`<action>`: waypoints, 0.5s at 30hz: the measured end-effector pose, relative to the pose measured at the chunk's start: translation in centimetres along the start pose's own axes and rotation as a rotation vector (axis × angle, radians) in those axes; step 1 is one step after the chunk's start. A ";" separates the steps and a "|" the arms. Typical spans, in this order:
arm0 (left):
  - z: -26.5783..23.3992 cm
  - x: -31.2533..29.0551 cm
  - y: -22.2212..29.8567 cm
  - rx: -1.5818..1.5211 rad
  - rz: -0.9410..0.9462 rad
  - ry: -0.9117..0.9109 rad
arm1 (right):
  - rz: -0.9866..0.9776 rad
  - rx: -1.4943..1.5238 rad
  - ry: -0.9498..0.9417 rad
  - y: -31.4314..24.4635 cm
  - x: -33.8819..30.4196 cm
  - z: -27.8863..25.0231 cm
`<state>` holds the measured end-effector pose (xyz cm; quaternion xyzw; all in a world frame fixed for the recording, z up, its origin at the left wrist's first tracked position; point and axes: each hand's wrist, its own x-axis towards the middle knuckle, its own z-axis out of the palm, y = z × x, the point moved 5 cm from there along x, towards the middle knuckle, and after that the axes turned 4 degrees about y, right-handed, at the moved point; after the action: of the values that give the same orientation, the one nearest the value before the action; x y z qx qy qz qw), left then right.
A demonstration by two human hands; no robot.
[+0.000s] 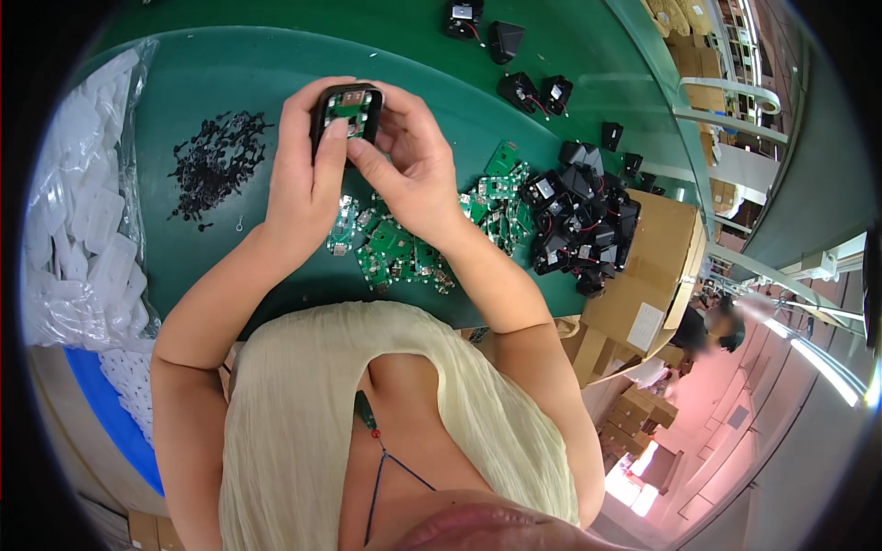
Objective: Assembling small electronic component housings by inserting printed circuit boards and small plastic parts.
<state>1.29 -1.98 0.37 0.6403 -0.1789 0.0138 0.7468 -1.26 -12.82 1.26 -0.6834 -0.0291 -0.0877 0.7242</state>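
Observation:
Between my two hands, above the green table, is a small black plastic housing [375, 103] with a green circuit board [350, 104] lying inside it. My left hand [308, 156] wraps the housing's left side, its thumb on the board. Around the right side curl the fingers of my right hand [409, 161], with its thumb at the lower edge of the housing. Below my hands lies a loose pile of green circuit boards [395, 253]. To the left is a heap of small black parts [216, 165]; a tiny pale loop [240, 223] lies near it.
A clear bag of translucent white plastic pieces [87, 211] fills the left side, above a blue bin [115, 418]. Black housings with wires [583, 216] are piled at right beside a cardboard box [643, 266]. More black units [519, 90] sit on the green surface beyond.

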 end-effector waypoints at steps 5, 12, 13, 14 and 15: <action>0.4 0.8 -0.7 0.027 -0.119 0.005 | 0.034 -0.159 -0.092 -0.8 1.4 -1.1; -2.0 9.6 -4.2 0.397 -0.029 -0.039 | -0.444 -0.910 0.102 -1.9 5.8 -6.7; -2.5 11.5 -5.4 0.327 -0.196 -0.013 | -0.341 -0.973 0.225 -1.1 7.1 -8.8; -2.9 13.2 -6.3 0.256 -0.361 0.016 | -0.237 -1.031 0.346 -0.5 8.3 -10.7; -3.8 14.5 -7.4 0.130 -0.406 0.116 | -0.237 -1.171 0.384 0.0 9.2 -11.7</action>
<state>17.62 -2.66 -2.94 0.7081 -0.0020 -0.0886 0.7005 6.92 -25.30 1.97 -0.9310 0.0786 -0.2900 0.2075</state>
